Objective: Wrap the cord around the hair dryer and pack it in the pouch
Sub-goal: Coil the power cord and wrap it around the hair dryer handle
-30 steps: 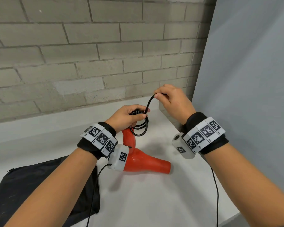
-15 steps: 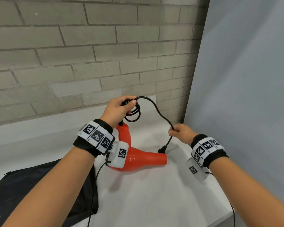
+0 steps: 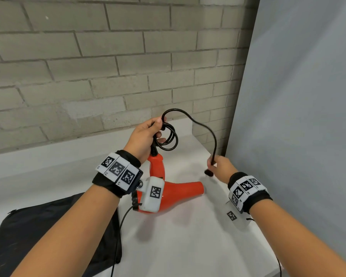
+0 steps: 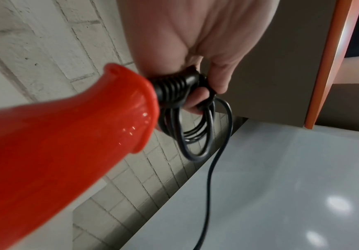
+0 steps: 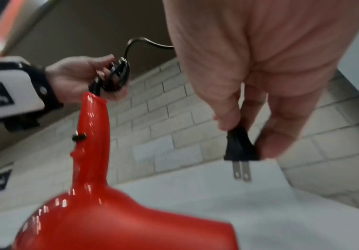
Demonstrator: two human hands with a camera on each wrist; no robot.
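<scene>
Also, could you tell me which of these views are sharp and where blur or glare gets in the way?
Head view: sharp, with wide-angle bending of the wall. Left wrist view: hair dryer soft and close, glare spots on the table. Right wrist view: motion blur throughout, though the plug stays readable.

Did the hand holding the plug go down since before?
Yes. The right hand dropped from level with the left hand's cord coils down toward the white table.

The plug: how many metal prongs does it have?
2. Both prongs stick out side by side below the black plug, which the right hand pinches.
</scene>
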